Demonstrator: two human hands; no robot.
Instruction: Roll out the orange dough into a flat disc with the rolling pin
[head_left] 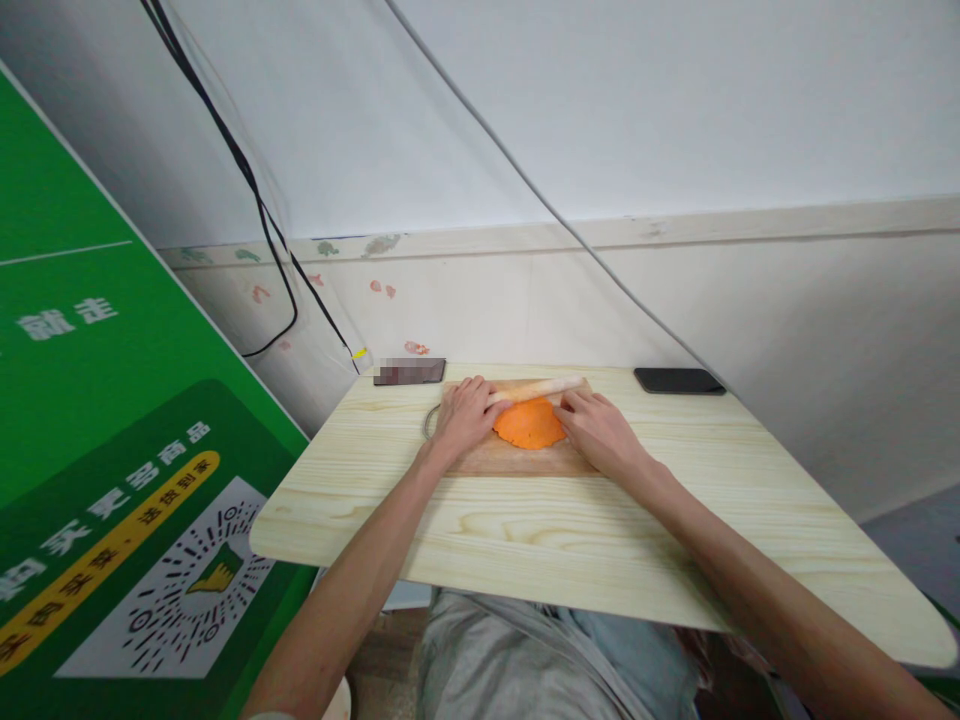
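Rolling pin (536,389): left end hidden beneath fingers of left hand (466,416). Orange sheet (529,426): right edge partly hidden by fingers of right hand (601,430).

Between left hand (466,412) and right hand (598,425), looks soft and matt on the orange dough (530,427). Beside the hands, shows smooth wood on the rolling pin (544,388); beneath them, shows wood on the board (525,463). Around both, looks smooth and wood-grained on the table (540,530). Beyond the right hand, seems smooth, dark and glassy on the phone (679,381).
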